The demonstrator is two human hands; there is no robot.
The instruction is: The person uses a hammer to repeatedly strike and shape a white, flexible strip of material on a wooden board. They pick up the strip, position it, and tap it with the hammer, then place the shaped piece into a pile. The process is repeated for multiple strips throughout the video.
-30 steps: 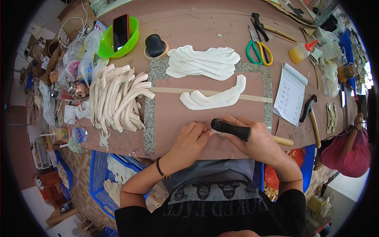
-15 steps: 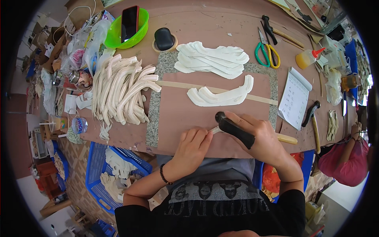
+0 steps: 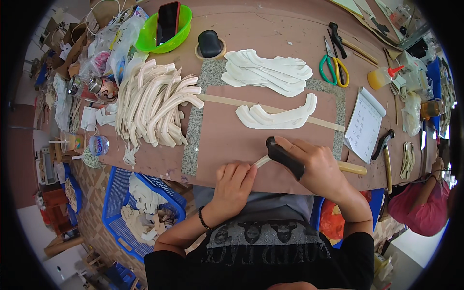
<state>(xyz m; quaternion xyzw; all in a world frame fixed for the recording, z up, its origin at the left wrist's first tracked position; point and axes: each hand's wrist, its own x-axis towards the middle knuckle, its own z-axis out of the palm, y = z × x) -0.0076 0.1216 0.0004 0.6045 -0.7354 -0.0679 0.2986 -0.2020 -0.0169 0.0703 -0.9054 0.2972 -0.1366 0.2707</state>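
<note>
Hands (image 3: 232, 186) shifted slightly, black tool (image 3: 285, 157) still pressing strip (image 3: 261, 161)

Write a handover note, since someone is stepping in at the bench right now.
Left hand: pins a pale strip to the mat.
Right hand: grips a black tool, tip on the strip.
Done: two white stacks, one far, one near.
Left: the strip in hand; maybe the cream pile on the left, though whether it is worked cannot be told.
</note>
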